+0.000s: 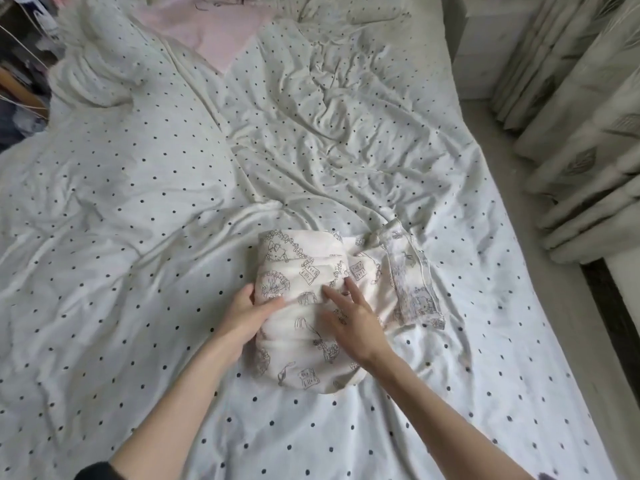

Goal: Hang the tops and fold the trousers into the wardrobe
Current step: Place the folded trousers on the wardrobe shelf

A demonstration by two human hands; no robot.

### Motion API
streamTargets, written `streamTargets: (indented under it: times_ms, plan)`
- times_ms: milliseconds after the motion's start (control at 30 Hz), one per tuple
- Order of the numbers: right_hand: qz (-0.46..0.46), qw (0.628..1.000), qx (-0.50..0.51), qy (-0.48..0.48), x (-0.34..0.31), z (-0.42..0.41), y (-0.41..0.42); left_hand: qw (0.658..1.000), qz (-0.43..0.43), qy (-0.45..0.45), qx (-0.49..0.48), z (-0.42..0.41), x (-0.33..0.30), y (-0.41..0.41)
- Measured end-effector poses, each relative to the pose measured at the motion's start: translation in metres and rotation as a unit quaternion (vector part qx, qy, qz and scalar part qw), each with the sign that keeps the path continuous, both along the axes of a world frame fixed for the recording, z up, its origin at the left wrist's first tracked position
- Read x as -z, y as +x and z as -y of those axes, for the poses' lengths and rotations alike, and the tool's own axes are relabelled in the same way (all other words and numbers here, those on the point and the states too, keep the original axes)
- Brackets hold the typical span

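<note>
**Folded trousers under 2 hands**

No readable writing, only sketch prints. Trousers [304, 306] lie bunched on the dotted sheet [138, 237]; left hand [247, 311] grips their left edge, right hand [349, 317] presses on top, fingers spread.

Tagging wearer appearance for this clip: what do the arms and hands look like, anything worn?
Both forearms are bare right down to the wrists. The left hand and right hand have no gloves, and no rings, watch or bracelet show. A dark sleeve edge sits high on the left arm at the bottom of the frame; a small dark scrap near the right arm's lower edge is too cropped to identify.
</note>
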State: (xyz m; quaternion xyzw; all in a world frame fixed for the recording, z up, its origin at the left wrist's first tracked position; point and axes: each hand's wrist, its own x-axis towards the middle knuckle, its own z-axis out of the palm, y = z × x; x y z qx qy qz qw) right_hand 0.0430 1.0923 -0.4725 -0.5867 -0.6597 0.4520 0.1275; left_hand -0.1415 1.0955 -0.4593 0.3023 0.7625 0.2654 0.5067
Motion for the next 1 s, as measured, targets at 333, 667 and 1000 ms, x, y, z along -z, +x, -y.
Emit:
streamTargets:
  times_ms: [333,667,1000]
  plan:
    - [-0.256,0.944,0.113,-0.178,-0.016,-0.017,-0.003,0.988,-0.032,0.081,0.129,-0.028,-0.081,0.019]
    - [0.074,0.983,0.158,0.055,-0.003,-0.004,0.072,0.738,-0.427,0.143,0.503,-0.026,0.009,0.094]
    - [0.252,0.949,-0.001,0.189,0.057,0.023,0.029,0.748,-0.367,0.09,0.546,-0.091,0.052,0.056]
